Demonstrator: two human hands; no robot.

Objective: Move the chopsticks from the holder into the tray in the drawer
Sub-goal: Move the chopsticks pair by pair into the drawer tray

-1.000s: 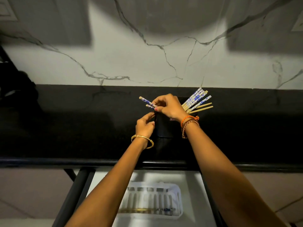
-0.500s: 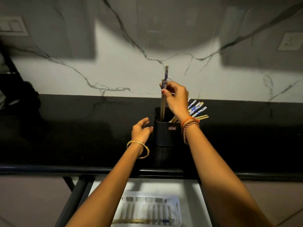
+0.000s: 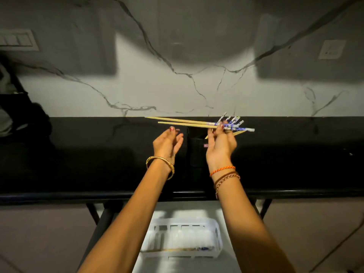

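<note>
My right hand [image 3: 220,142] grips a pair of wooden chopsticks [image 3: 183,122] by their blue-patterned ends. The pair lies level above the black holder [image 3: 198,152], tips pointing left. More chopsticks [image 3: 233,120] with blue-patterned tops lean out of the holder behind my fingers. My left hand [image 3: 167,143] hovers palm-up just left of the holder, fingers apart and holding nothing. Below the counter, a white slotted tray [image 3: 183,238] sits in the open drawer [image 3: 185,211]; a pair of chopsticks [image 3: 187,249] lies along its near side.
The holder stands on a black countertop [image 3: 78,158] against a white marble-veined wall [image 3: 177,91]. A dark object [image 3: 23,123] sits at the counter's far left. Black frame legs [image 3: 94,213] flank the drawer. A switch plate [image 3: 17,41] and a socket [image 3: 331,49] are on the wall.
My right hand has pulled the pair clear of the holder and turned it from upright to level, tips left. My left hand has opened and rolled palm-up beside the holder.
</note>
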